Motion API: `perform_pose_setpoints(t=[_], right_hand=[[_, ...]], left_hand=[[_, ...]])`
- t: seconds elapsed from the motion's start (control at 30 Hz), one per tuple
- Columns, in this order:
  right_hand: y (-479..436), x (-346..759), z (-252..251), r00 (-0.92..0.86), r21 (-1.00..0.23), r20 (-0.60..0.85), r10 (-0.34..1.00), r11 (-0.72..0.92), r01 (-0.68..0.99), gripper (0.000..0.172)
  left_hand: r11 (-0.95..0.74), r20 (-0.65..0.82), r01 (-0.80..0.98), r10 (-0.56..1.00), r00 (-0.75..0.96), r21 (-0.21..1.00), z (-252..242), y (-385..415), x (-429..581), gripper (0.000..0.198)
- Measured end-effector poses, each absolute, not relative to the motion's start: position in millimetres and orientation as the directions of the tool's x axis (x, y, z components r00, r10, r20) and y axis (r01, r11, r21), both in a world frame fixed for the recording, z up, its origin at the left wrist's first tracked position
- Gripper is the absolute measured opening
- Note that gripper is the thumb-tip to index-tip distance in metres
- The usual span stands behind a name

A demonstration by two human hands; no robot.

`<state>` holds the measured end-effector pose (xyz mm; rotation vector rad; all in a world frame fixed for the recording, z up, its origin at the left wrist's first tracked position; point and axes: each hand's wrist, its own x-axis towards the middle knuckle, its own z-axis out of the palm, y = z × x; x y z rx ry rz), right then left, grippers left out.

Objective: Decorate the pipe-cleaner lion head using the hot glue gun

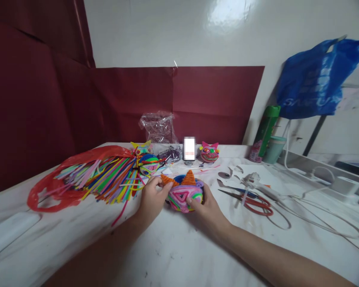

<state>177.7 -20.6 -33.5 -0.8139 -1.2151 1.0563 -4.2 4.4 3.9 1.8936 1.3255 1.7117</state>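
A round craft head (181,198) wound with pink, green and blue pipe cleaners is held just above the white table, in front of me. My right hand (208,205) wraps round its right side, thumb on the front. One orange triangular ear (190,178) stands upright on top of it. My left hand (153,196) pinches a second orange ear (168,179) at the head's upper left. I cannot tell whether this ear is attached.
Left lie many coloured pipe cleaners (107,179) on a red plastic bag (36,199). Behind are other craft heads, including a pink-eared one (209,153), and a phone (189,149). Right are red-handled scissors (257,205), a glue gun (263,189), cables and a green can (265,133).
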Motion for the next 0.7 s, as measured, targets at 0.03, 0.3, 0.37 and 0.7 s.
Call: perform_pose_setpoints(t=[0.03,0.3,0.37,0.7], right_hand=[[-20.3,177.6,-33.0,0.022,-0.927,0.322,0.947,0.32,-0.197,0.069],[-14.9,184.3,-17.4,0.067,-0.919,0.164,0.984,0.178,-0.352,0.056],[-13.2,186.6,-15.7,0.069,-0.908,0.126,0.99,0.143,-0.394,0.054],[-10.6,187.5,-11.1,0.049,-0.887,0.076,0.996,0.09,-0.453,0.048]], left_hand=[[-0.546,0.643,0.436,0.758,-0.107,0.715,3.0,4.9,-4.7,0.023],[-0.439,0.532,0.395,0.831,-0.165,0.807,2.1,21.6,-22.5,0.022],[-0.383,0.503,0.414,0.833,-0.23,0.825,2.9,32.9,-34.1,0.023],[-0.406,0.581,0.499,0.768,-0.268,0.766,-7.3,65.5,-60.5,0.027]])
